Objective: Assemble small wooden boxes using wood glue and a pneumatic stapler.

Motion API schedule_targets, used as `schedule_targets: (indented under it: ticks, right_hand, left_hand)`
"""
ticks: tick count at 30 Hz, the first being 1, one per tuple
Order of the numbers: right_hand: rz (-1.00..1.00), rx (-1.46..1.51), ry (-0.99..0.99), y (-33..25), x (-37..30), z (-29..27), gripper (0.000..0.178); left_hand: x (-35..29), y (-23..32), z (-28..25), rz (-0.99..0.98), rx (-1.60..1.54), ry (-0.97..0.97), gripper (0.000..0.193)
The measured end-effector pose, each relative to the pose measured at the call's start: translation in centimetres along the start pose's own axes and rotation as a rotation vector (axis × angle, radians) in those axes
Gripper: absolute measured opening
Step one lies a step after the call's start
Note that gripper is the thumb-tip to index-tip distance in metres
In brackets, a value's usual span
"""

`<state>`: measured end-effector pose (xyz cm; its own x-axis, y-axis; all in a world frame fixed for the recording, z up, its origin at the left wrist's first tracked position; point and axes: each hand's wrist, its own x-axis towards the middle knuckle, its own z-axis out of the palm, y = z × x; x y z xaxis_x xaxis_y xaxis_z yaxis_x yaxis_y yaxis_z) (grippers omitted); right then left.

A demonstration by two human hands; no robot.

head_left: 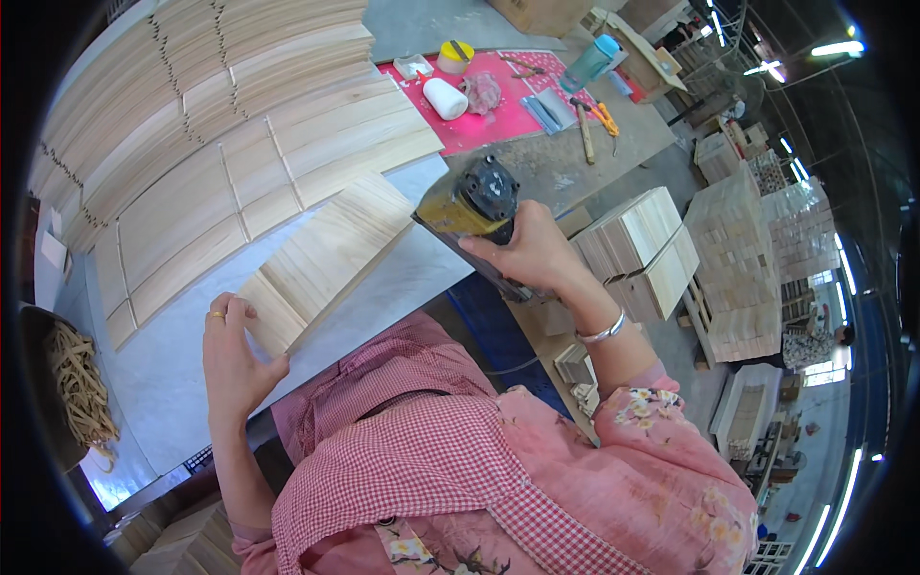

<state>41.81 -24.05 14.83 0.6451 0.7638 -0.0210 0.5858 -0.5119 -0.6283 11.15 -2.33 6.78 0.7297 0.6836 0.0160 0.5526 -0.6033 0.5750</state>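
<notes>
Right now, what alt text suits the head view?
The right hand holds a yellow-and-black power tool near one end of a pale rectangular wooden piece; the left hand grips its other end over a white table.

Tube lights [837, 48] glared cold white down the dim hall to my right, while soft, even light reached the pale bench [431, 259], with only faint shadows. Bluish glare washed out the lower left; straight edges bowed toward a blackened, blurry rim.

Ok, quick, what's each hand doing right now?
Left hand: holding one end of a pale wooden piece.
Right hand: closed around a yellow-and-black power tool.
</notes>
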Motion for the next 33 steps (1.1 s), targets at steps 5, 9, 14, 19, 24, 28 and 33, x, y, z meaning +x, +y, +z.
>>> schedule_targets:
  ticks: [5,9,14,19,24,28,33]
  right_hand:
    - [0.044,0.106,0.137,2.9,-2.6,1.2,0.032]
    - [0.152,0.274,0.256,3.7,-7.3,2.6,0.036]
    - [0.478,0.171,0.407,3.9,-16.4,3.6,0.040]
    - [0.520,-0.055,0.555,10.6,-22.7,9.6,0.046]
    - [0.660,-0.128,0.447,14.9,-25.8,7.9,0.046]
    - [0.796,-0.146,0.336,17.1,-29.9,9.2,0.046]
    - [0.799,-0.164,0.295,21.3,-24.1,6.3,0.046]
  left_hand:
    - [0.0,-1.1,1.2,0.052,-0.035,0.044,0.059]
    - [-2.6,0.3,0.3,0.217,-0.049,0.334,0.053]
    - [-2.1,7.0,-0.9,0.438,-0.799,-0.090,0.033]
    - [1.5,24.3,-14.0,1.310,-1.017,-0.498,0.031]
    - [-2.6,33.9,-16.2,1.435,-0.840,-1.057,0.042]
    - [-6.5,36.0,-13.8,2.021,-0.681,-0.486,0.044]
    - [-4.4,36.8,-6.7,2.214,-0.452,-0.088,0.047]
